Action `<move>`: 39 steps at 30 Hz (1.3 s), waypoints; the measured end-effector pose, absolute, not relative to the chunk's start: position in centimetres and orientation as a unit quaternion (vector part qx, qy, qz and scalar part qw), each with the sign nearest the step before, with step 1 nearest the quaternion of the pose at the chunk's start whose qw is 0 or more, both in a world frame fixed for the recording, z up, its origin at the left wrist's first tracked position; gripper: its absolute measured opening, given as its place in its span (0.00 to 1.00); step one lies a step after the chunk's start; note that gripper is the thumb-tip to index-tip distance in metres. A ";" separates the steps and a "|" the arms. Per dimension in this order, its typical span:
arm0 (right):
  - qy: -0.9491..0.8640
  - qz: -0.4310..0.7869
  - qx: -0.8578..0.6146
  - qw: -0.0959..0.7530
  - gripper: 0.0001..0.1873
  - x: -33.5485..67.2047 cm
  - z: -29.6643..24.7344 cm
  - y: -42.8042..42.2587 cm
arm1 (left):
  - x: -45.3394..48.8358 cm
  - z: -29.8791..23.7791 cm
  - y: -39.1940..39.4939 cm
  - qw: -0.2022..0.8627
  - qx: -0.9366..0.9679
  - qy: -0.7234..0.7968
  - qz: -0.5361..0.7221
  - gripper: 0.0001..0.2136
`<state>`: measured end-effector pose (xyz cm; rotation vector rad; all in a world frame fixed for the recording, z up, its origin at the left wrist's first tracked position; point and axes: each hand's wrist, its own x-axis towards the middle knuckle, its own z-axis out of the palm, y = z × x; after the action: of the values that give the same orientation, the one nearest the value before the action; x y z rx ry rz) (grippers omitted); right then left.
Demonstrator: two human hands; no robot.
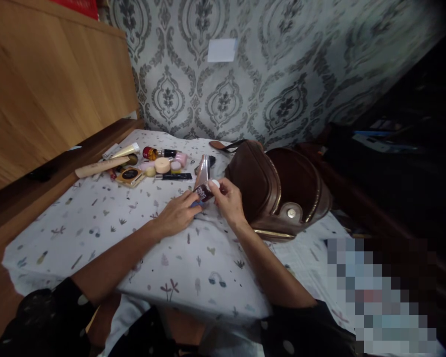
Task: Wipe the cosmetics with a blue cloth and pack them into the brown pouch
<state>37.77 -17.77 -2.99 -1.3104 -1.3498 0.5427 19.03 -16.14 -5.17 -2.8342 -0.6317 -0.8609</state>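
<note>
A small dark bottle (203,193) with white lettering is held above the patterned cloth. My left hand (178,213) grips its body from the left, fingers closed round the lower end. At the other end, the fingers of my right hand (228,201) are closed on the bottle's white cap (214,184). Whether the cap is loose cannot be seen. Something blue shows under the left fingertips, too small to name. Just behind the bottle is a shiny pinkish tube (204,167). Beside my right hand stands a brown handbag (250,183), its zip open.
Several cosmetics lie at the back left, among them a gold compact (130,176), a round peach jar (162,164), a black tube (176,176) and a long beige tube (100,167). A wooden cabinet (59,64) borders the left; a patterned wall (241,99) rises behind.
</note>
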 end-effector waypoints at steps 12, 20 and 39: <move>-0.581 0.220 -0.559 0.549 0.22 37.8 -3.1 -18.1 | 19.4 -5.3 -15.9 0.021 -0.924 -0.231 -0.304 0.10; -0.714 0.179 -0.492 0.465 0.22 38.3 -2.0 -18.9 | 17.8 -5.5 -13.6 -0.128 -0.833 -0.339 -0.417 0.17; -0.697 0.235 -0.471 0.487 0.16 38.1 -2.3 -18.9 | 17.2 -4.3 -14.2 -0.230 -0.851 -0.299 -0.366 0.19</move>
<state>38.09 -18.95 -2.30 -1.1458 -1.6941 0.5721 17.18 -14.17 -4.34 -3.1508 -1.1094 -1.3567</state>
